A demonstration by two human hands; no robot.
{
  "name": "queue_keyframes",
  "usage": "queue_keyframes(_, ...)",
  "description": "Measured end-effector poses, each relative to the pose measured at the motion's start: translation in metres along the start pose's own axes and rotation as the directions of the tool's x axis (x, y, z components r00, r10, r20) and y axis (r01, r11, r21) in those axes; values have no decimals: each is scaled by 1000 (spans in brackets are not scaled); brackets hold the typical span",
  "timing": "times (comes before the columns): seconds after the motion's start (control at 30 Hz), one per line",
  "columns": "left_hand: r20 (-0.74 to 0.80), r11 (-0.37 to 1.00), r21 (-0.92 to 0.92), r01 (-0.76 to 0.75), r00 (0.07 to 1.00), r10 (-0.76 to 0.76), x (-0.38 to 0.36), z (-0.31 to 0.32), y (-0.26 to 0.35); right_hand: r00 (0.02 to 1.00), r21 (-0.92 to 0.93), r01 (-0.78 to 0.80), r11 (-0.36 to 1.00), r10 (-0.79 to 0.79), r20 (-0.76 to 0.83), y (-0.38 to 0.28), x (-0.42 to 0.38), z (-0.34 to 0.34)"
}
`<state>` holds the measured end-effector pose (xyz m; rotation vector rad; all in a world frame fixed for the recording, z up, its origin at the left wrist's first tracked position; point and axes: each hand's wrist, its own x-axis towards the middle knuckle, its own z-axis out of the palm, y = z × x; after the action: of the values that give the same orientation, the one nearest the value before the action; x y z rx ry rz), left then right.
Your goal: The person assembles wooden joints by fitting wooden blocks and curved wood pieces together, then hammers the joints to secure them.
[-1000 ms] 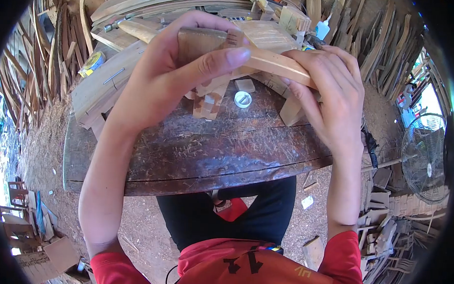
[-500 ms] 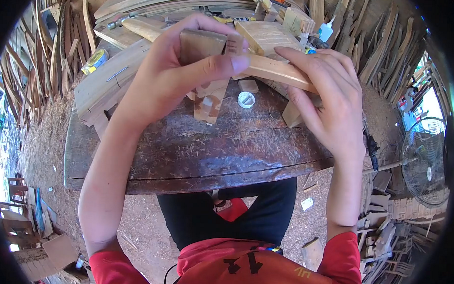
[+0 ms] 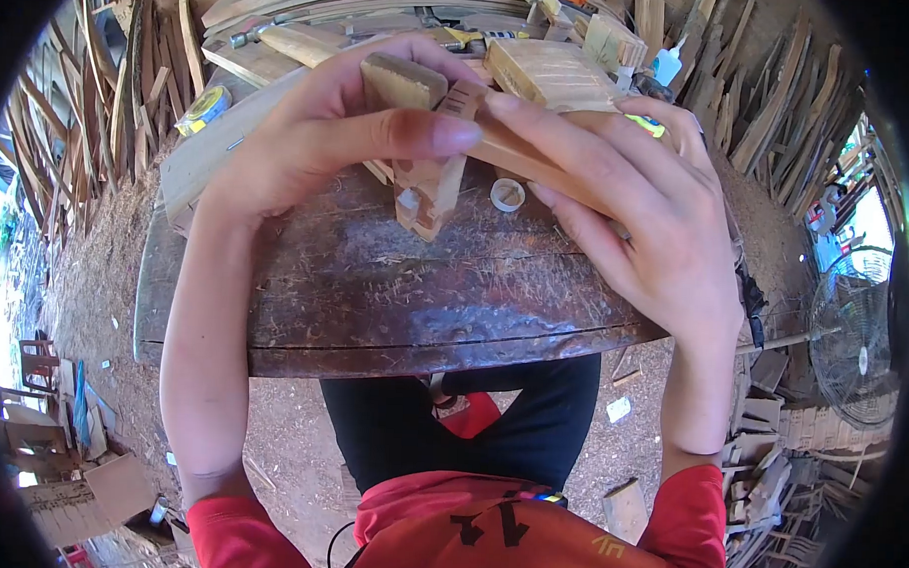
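Observation:
Both hands are raised over the dark wooden bench (image 3: 414, 303). My left hand (image 3: 315, 134) is closed around a jointed wooden piece (image 3: 430, 195), thumb laid across its front. A flat greyish-brown end (image 3: 403, 82) of wood stands up between thumb and fingers, beside a face with dark pencil-like marks. From the joint a pale wooden bar (image 3: 524, 156) runs right into my right hand (image 3: 662, 216). The fingers lie along the bar's top and the thumb is below, with the index fingertip at the joint. A small round white cap (image 3: 508, 195) sits on the bench beneath the bar.
A hammer (image 3: 283, 43), wooden boards (image 3: 354, 15) and a thick wood block (image 3: 552, 72) lie at the back. A yellow tape measure (image 3: 202, 110) is at far left, a white bottle (image 3: 666, 66) at back right. Beyond the bench's right side stands a fan (image 3: 853, 338).
My right hand has slid left along the bar, its index fingertip now at the joint. The joined wood has tilted slightly, its lower end shifting right.

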<state>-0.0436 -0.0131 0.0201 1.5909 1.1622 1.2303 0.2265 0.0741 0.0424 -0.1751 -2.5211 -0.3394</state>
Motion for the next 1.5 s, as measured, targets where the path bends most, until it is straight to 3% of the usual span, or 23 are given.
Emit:
queue_keyframes(0.17,25,1000,-4,-15,1000,15,3,-3,-7,998,119,-28,992,34,-50,-10,4,0)
queue_keyframes(0.37,57,997,-47,-64,996,66,6,-4,-9,1000,116,-5,993,3,14,-10,6,1)
queue_keyframes(0.57,-56,981,-89,-170,985,166,6,-4,-22,997,262,-65,963,54,50,-15,10,-1)
queue_keyframes(0.67,-11,978,-127,-165,986,165,6,-4,-20,992,236,-77,969,50,120,-14,9,-3)
queue_keyframes(0.83,47,1000,-21,17,999,-16,-3,-9,-3,989,276,-92,957,56,136,-12,10,-3)
queue_keyframes(0.9,16,1000,22,-5,1000,5,-5,-6,-2,985,278,-113,954,71,157,-13,10,-6)
queue_keyframes(1.07,-39,964,118,-239,969,245,6,-1,-31,987,276,-107,955,70,142,-16,9,-8)
queue_keyframes(1.27,4,983,123,-134,991,135,3,4,-17,991,269,-99,958,70,117,-16,8,-9)
queue_keyframes(1.5,-49,974,150,-172,982,181,5,8,-19,995,316,-54,947,23,102,-8,9,-12)
